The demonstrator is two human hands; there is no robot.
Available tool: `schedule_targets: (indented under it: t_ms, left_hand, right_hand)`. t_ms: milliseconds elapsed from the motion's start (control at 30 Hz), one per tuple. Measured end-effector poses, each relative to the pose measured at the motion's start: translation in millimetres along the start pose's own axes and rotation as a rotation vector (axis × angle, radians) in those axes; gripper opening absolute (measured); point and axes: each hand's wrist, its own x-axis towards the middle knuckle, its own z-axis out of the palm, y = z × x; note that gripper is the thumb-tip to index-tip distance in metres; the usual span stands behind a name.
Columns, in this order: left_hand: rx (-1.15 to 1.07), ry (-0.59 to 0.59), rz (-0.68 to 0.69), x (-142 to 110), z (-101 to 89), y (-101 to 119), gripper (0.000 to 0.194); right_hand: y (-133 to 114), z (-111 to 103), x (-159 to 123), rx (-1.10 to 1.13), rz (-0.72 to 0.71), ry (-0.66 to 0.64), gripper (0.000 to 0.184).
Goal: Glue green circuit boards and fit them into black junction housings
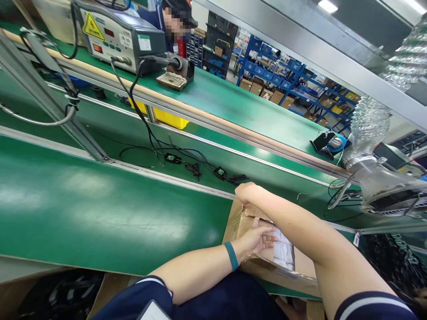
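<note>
An open cardboard box point(230, 226) sits at the bench's near edge, with white wrapped items point(283, 249) packed in a row inside. My left hand point(258, 240), with a teal band at the wrist, reaches into the box. Its fingers are extended and lie beside the white items. Bent over the box's far left corner, my right hand point(248, 193) is closed. A small red bit shows beneath it, but what it holds is hidden by the hand and forearm.
Two small boards with coiled black cables point(191, 169) lie behind the box. A soldering station point(123, 40) and iron stand point(180, 66) are on the upper shelf. A fume extraction duct point(370, 120) hangs at right. Another person point(151, 20) is across the bench.
</note>
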Motion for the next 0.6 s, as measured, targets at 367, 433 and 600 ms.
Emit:
schedule_targets:
  t_ms: [367, 433, 600]
  left_hand:
    - [0.063, -0.028, -0.007, 10.6, 6.8, 5.7, 0.119]
    - [0.066, -0.047, -0.005, 9.9, 6.0, 6.6, 0.117]
    - [0.102, -0.064, 0.034, 7.4, 6.7, 13.5, 0.105]
  right_hand:
    - [20.4, -15.0, 16.5, -0.029, -0.015, -0.069, 0.042]
    - [14.1, -13.4, 26.1, -0.018, 0.026, -0.091, 0.04]
    - [3.3, -18.5, 46.7, 0.014, 0.099, -0.039, 0.034]
